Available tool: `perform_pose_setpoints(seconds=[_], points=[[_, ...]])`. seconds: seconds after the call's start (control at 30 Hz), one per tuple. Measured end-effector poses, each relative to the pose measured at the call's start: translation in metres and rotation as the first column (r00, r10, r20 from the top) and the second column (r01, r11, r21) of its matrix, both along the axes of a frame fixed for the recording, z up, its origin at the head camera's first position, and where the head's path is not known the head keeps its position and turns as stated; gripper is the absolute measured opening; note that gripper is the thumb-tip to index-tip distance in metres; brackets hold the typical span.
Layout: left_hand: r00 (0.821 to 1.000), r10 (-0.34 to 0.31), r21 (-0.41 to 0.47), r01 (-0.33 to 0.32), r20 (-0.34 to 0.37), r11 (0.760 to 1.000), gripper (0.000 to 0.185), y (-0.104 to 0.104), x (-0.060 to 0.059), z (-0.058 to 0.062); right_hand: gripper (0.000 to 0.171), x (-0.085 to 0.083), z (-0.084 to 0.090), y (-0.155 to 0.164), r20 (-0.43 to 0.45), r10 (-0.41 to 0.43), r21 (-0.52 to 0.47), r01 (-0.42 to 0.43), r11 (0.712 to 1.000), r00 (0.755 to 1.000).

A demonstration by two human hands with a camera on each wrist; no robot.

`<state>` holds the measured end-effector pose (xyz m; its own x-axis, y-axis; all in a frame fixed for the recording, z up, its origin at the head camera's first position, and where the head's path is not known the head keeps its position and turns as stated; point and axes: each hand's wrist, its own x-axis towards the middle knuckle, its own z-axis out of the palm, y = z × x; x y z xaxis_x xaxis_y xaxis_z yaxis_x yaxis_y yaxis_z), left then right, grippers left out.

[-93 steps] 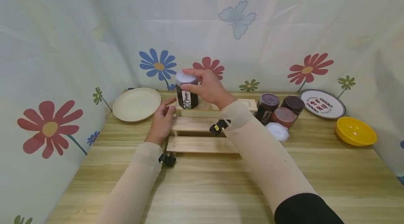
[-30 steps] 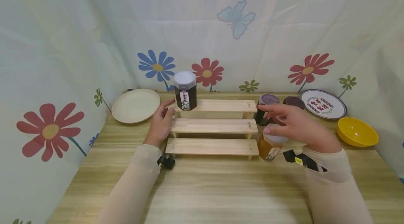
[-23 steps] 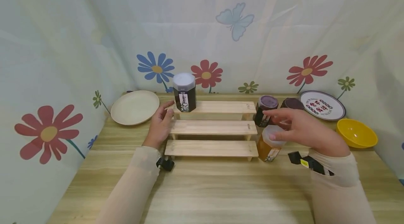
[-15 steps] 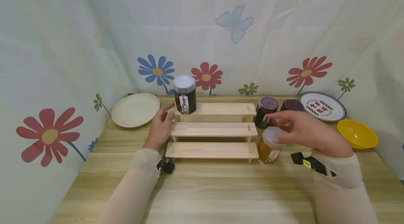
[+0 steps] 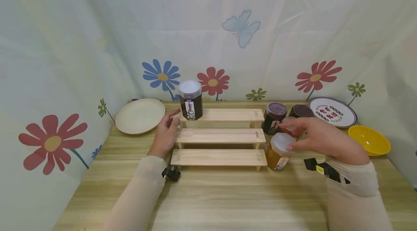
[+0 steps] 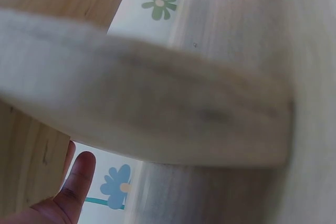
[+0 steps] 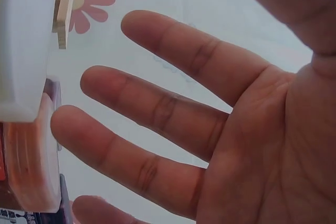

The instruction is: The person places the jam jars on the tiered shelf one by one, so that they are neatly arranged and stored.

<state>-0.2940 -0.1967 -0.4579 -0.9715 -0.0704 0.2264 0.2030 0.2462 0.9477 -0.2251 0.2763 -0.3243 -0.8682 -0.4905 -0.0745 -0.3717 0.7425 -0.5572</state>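
My left hand [image 5: 165, 135] rests at the left end of a three-step wooden rack [image 5: 221, 135], fingers loosely extended; in the left wrist view its thumb [image 6: 79, 179] lies by the wood. A dark hexagonal jar [image 5: 190, 100] with a whitish lid stands upright on the top step's left end. My right hand [image 5: 332, 138] hovers at the right side of an amber jar [image 5: 277, 156] with a white lid, standing by the rack. In the right wrist view its fingers [image 7: 157, 108] are spread and nearly straight, apart from the white lid [image 7: 21, 45].
Behind the amber jar stand a dark jar [image 5: 273, 118] with a purple lid, another dark jar [image 5: 301, 110], and a reddish jar mostly hidden by my right hand. A cream plate [image 5: 140, 116] lies at left. A patterned plate [image 5: 332, 112] and yellow bowl [image 5: 369, 140] sit at right.
My right hand has let go of the dark jar on the top step and moved right to the amber jar, then drawn slightly rightward. My left hand has stayed by the rack.
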Motion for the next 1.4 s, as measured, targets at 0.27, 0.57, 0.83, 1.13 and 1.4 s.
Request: perform_pose_setpoints(seconds=[0.27,0.57,0.83,1.13,1.4], points=[[0.998,0.013,0.016,-0.013,0.058,1.0,0.042,0.002,0.0,0.003,0.065,-0.002,-0.002,0.003,0.022,-0.01,0.017,0.01,1.0,1.0],[1.0,0.006,0.014,-0.006,0.027,1.0,0.04,0.001,0.002,0.003,0.063,-0.007,-0.006,0.006,0.069,0.006,0.007,-0.007,1.0,0.998],[1.0,0.011,0.003,-0.011,-0.009,1.0,0.039,0.0,0.001,0.001,0.061,-0.011,-0.009,0.005,0.087,0.023,0.025,-0.026,0.999,0.996],[1.0,0.008,-0.009,-0.008,-0.004,1.0,0.04,0.0,0.002,0.0,0.065,-0.016,-0.015,-0.001,0.033,0.038,0.099,-0.041,0.994,0.999],[1.0,0.008,0.01,-0.008,-0.001,1.0,0.039,0.001,0.002,0.001,0.061,-0.015,-0.016,-0.004,0.012,0.044,0.095,-0.045,0.994,0.999]])
